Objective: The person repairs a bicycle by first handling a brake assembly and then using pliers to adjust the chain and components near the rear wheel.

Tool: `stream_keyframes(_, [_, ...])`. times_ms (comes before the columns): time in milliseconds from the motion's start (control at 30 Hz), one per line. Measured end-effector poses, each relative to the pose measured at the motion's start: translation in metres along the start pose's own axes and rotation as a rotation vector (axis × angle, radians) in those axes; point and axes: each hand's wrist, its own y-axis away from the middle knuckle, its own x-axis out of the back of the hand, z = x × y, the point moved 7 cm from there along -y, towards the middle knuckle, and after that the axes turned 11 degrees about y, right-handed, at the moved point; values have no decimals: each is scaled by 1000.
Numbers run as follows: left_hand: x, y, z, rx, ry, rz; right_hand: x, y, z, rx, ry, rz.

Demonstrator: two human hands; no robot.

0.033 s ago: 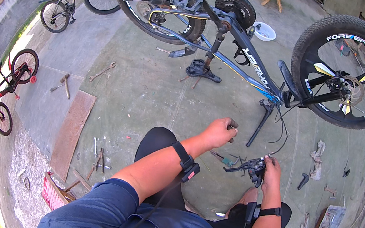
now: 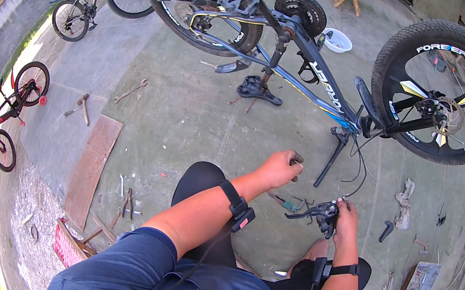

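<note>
Lever unit (image 2: 328, 215): located before the person's right knee, black, its blade pointed left; taken to be a bicycle brake lever.
Right hand (image 2: 347, 221): closed around the unit's right end, thumb and fingertips placed near the cable entry; a steady grip on the body, clear of the blade, is advised.
Left hand (image 2: 284, 169): raised left of the unit, apart from it, fingers curled; whether anything small is pinched cannot be told.
Green-handled tool (image 2: 290, 204): seen on the floor just beyond the blade, partly hidden; best kept within reach.
Cable (image 2: 365, 174): curved between the unit and the bicycle's front end; it should be left slack, unkinked and untwisted as the unit is turned.
Handlebar (image 2: 327, 164): extended toward the person, apart from the unit.
Bicycle (image 2: 330, 94): inverted, saddle down, wheels raised; jolts should be avoided.
</note>
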Motion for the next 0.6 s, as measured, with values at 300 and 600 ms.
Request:
stream_keyframes(300, [0, 1, 0, 23, 11, 10, -1, 7, -6, -8, -46, 21])
stream_keyframes(600, [-1, 1, -3, 29, 22, 0, 2, -1, 1, 7, -4, -10])
